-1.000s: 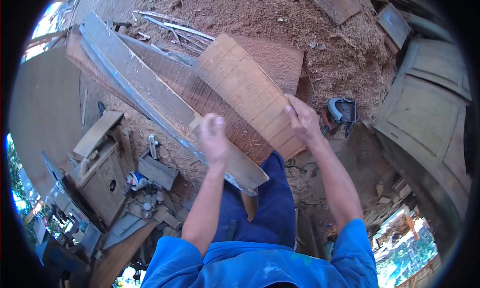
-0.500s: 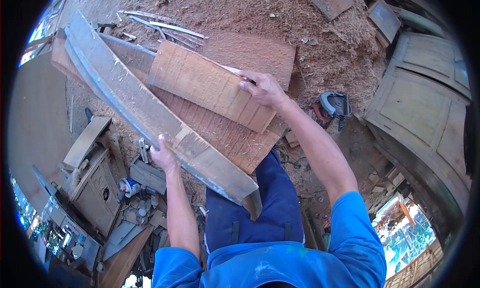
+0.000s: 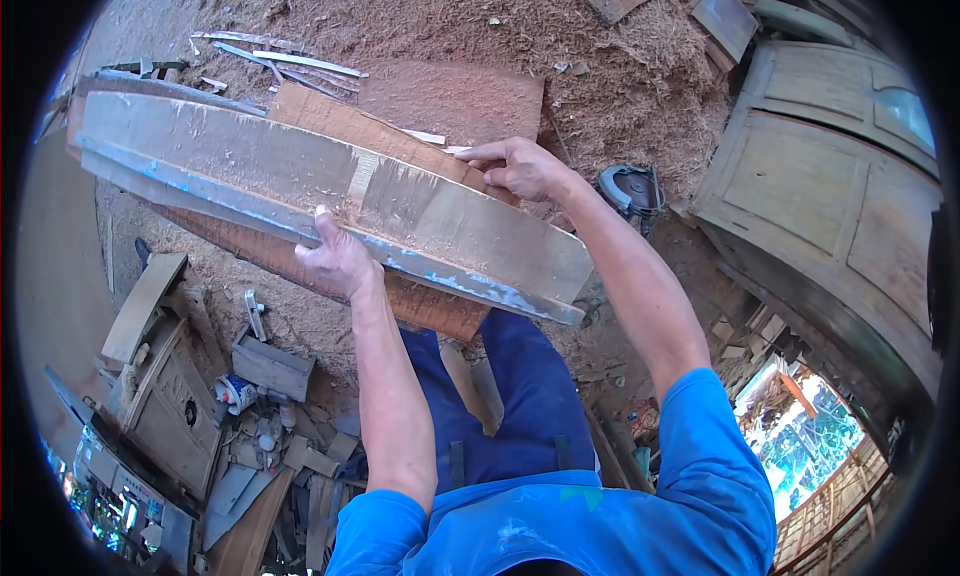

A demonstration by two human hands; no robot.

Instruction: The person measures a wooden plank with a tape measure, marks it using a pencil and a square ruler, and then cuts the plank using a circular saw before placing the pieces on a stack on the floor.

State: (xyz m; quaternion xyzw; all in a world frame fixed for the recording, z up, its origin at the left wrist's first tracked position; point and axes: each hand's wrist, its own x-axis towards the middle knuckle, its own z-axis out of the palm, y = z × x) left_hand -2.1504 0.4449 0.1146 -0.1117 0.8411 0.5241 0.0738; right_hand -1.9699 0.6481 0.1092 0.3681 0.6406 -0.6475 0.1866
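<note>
A long wooden board point(image 3: 250, 151) with worn blue paint along its near edge lies crosswise before me, dusted with sawdust. My left hand point(image 3: 345, 261) grips that painted edge, thumb on top. Most of a smaller brown board point(image 3: 325, 114) is covered by the long one; only its far strip shows. My right hand point(image 3: 525, 169) is closed at this smaller board's far edge, fingertips partly hidden. Underneath both is a wide reddish-brown board point(image 3: 430, 306), its near end above my legs. A curved wooden piece point(image 3: 470, 386) juts out below, between my thighs.
Beyond the boards, thin wood strips point(image 3: 310, 66) and a plywood sheet point(image 3: 460, 101) rest on sawdust. To the right are a circular saw point(image 3: 632, 188) and a wooden cabinet point(image 3: 810, 186). Several offcuts and a carved wooden panel point(image 3: 180, 396) crowd the left.
The long board has swung from a steep slant to nearly level, its near end going right and away, and now covers most of the smaller board. My left hand moved with it.
</note>
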